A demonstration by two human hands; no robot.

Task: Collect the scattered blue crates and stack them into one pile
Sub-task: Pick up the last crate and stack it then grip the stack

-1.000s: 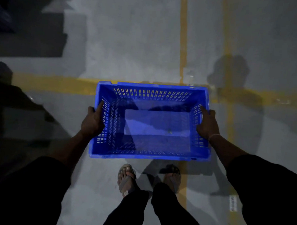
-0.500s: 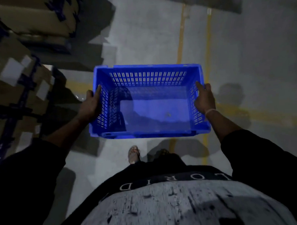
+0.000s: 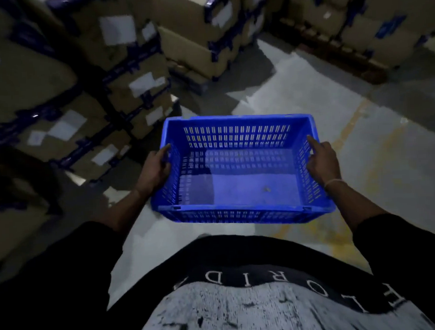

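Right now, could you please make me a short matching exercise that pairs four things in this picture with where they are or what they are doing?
Things:
1. left hand
2. right hand
3. crate
4. boxes

Places or states:
A. stacked on the floor, ahead and to the left
B. grips the crate's right wall
C. held off the floor, nothing large inside
D. grips the crate's left wall

Pairs: 1-D, 2-B, 3-C, 4-A

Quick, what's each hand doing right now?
Left hand: grips the left wall of the blue crate.
Right hand: grips the crate's right wall, forefinger stretched along the rim.
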